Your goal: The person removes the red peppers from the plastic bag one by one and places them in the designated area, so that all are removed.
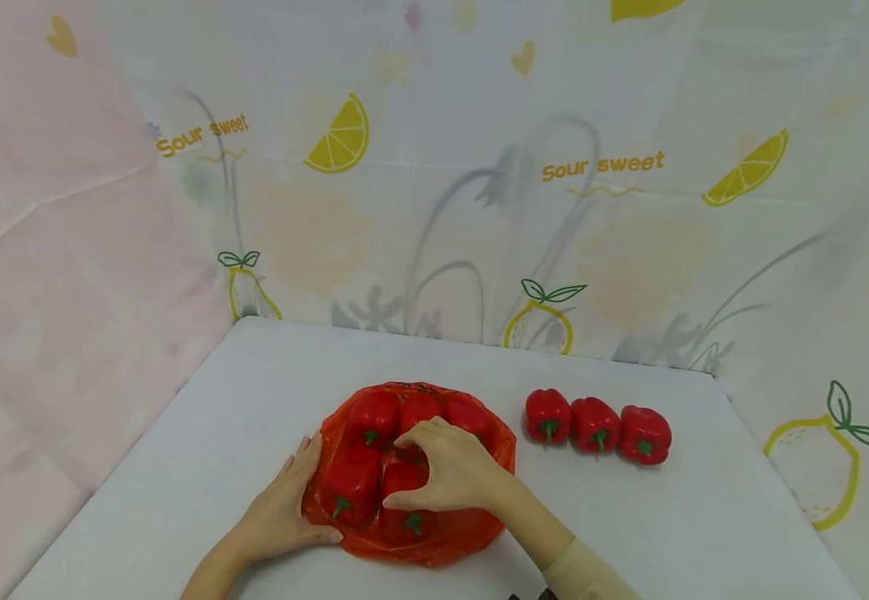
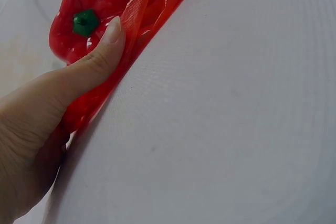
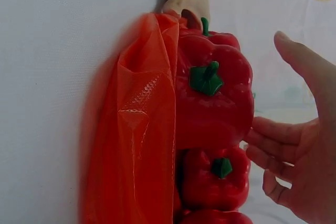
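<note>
See orange-red plastic bag (image 1: 471,535) at middle of white table (image 1: 614,525), with mouth upward and rim spread around red bell peppers (image 1: 355,477). Cannot count contents surely; find middle of bag partly covered by right hand (image 1: 452,467) in head view. In right wrist view, find lowest pepper cut off by frame edge; cannot tell its place, inside bag or out. Cannot identify small dark thing (image 1: 548,595) at bottom edge of head view. Note pale sleeve (image 1: 584,571) cut off there too.

Observe left hand (image 1: 280,508) spread against bag's left side, with thumb toward near rim; in left wrist view, see thumb alone clearly, with other fingers mostly hidden.

Observe right hand above bag's contents, with thumb and fingers well apart and fingers loosely bent beside peppers. Cannot tell touch from narrow gap.

Record peppers as glossy, deep red and lobed, with green stems on angular caps. Record bag as thin, shiny, creased; see dark marks on far rim, unreadable. Note three loose peppers (image 1: 594,423) in a close row right of bag.
</note>
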### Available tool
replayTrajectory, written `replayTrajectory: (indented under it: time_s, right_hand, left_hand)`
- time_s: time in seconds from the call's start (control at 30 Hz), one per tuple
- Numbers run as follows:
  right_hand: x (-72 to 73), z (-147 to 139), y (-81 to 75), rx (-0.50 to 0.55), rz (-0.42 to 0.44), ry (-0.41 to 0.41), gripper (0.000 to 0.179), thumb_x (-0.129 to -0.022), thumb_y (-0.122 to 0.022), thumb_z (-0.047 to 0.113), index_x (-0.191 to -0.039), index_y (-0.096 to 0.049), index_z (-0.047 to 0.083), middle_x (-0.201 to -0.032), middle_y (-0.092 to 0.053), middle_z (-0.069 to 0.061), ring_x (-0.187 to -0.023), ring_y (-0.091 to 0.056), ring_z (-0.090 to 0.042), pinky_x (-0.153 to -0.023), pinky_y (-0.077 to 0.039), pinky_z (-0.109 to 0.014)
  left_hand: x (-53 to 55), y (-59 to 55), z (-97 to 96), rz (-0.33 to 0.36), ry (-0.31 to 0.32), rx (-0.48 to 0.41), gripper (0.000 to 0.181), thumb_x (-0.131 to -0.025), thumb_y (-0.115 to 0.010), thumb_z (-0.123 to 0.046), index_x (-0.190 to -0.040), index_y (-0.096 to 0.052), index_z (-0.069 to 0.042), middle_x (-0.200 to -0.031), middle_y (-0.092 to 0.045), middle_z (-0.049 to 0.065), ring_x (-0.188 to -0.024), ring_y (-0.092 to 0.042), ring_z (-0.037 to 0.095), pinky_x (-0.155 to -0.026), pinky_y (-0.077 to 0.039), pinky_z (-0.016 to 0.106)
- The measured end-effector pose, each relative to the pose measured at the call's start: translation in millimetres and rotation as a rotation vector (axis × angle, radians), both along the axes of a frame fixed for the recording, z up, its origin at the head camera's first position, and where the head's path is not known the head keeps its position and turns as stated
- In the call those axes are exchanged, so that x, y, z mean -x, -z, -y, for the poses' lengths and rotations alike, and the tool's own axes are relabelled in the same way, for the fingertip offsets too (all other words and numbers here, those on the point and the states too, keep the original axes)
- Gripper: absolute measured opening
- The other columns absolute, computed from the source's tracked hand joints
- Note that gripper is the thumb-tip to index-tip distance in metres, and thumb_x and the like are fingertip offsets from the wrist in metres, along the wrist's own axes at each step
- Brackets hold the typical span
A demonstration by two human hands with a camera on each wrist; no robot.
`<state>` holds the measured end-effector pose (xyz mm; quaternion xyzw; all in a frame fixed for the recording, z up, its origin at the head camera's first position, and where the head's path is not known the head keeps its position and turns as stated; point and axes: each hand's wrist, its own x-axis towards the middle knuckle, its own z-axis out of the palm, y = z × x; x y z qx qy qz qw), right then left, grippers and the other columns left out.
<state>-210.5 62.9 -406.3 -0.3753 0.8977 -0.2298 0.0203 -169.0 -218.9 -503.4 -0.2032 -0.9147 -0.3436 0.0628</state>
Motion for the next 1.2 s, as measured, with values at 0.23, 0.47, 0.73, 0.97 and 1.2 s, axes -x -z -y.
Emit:
replayTrajectory:
  time_s: [0.23, 0.47, 0.73, 0.97, 1.2]
  right_hand:
    - [0.7, 2.8, 2.9, -0.099, 0.040, 0.022, 0.079, -0.073, -0.060, 0.074, -0.124, -0.061, 0.014, -0.118, -0.062, 0.006, -0.104, -0.049, -0.008, -0.082, -0.050, -0.029]
    - [1.7, 3.6, 8.8, -0.150, 0.067, 0.024, 0.084, -0.070, -0.061, 0.077, -0.125, -0.060, 0.013, -0.117, -0.062, 0.006, -0.101, -0.047, -0.009, -0.084, -0.048, -0.030]
    - [2.9, 5.0, 13.4, -0.176, 0.079, 0.018, 0.081, -0.070, -0.063, 0.075, -0.124, -0.062, 0.015, -0.113, -0.063, 0.009, -0.096, -0.045, -0.007, -0.081, -0.044, -0.026]
    - [2.7, 4.9, 14.3, -0.190, 0.083, 0.003, 0.079, -0.069, -0.064, 0.074, -0.124, -0.062, 0.018, -0.116, -0.061, 0.009, -0.099, -0.044, -0.007, -0.085, -0.045, -0.029]
    - [-0.4, 3.3, 17.1, -0.144, 0.052, 0.003, 0.076, -0.069, -0.064, 0.075, -0.120, -0.061, 0.019, -0.113, -0.060, 0.010, -0.098, -0.043, -0.006, -0.085, -0.044, -0.028]
  left_hand:
    - [-0.3, -2.4, -0.6, 0.010, 0.004, -0.002, 0.129, -0.061, -0.080, -0.063, -0.151, -0.016, 0.006, -0.156, -0.020, 0.023, -0.143, -0.013, 0.042, -0.107, 0.005, 0.006]
    - [-0.8, -4.3, -1.6, -0.011, 0.014, -0.003, 0.128, -0.063, -0.079, -0.063, -0.149, -0.017, 0.009, -0.155, -0.020, 0.025, -0.142, -0.014, 0.044, -0.108, 0.006, 0.007]
    - [1.2, -1.6, -0.7, 0.017, 0.004, 0.002, 0.130, -0.062, -0.078, -0.065, -0.151, -0.016, 0.006, -0.156, -0.019, 0.022, -0.143, -0.012, 0.042, -0.107, 0.006, 0.007]
    - [2.4, -0.5, -0.4, 0.014, 0.003, 0.002, 0.131, -0.061, -0.077, -0.067, -0.151, -0.015, 0.005, -0.156, -0.019, 0.022, -0.143, -0.012, 0.042, -0.107, 0.006, 0.007]
    - [0.8, -2.1, -0.5, 0.022, -0.001, -0.001, 0.130, -0.061, -0.078, -0.065, -0.151, -0.016, 0.006, -0.156, -0.020, 0.023, -0.143, -0.012, 0.042, -0.106, 0.006, 0.006]
